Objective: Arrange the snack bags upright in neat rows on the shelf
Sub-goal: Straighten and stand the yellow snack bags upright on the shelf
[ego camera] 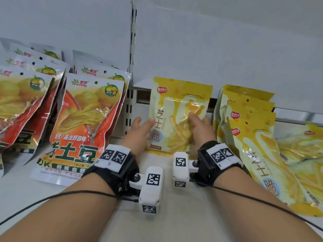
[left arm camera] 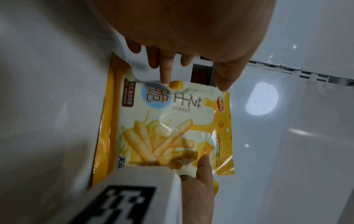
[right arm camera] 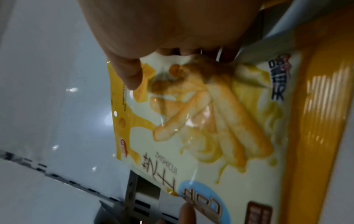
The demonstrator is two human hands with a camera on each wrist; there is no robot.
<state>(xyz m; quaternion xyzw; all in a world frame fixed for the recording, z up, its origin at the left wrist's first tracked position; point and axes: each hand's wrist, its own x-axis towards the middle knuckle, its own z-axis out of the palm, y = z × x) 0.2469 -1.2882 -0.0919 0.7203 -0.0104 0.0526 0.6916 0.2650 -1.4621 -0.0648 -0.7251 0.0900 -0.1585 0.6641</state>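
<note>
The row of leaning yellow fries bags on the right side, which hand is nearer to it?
Right. The right hand rests on the single fries bag beside that row; the left hand is at that bag's far edge.

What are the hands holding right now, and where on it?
Nothing gripped: left hand touches the yellow fries bag at its left edge, right hand presses its front.
</note>
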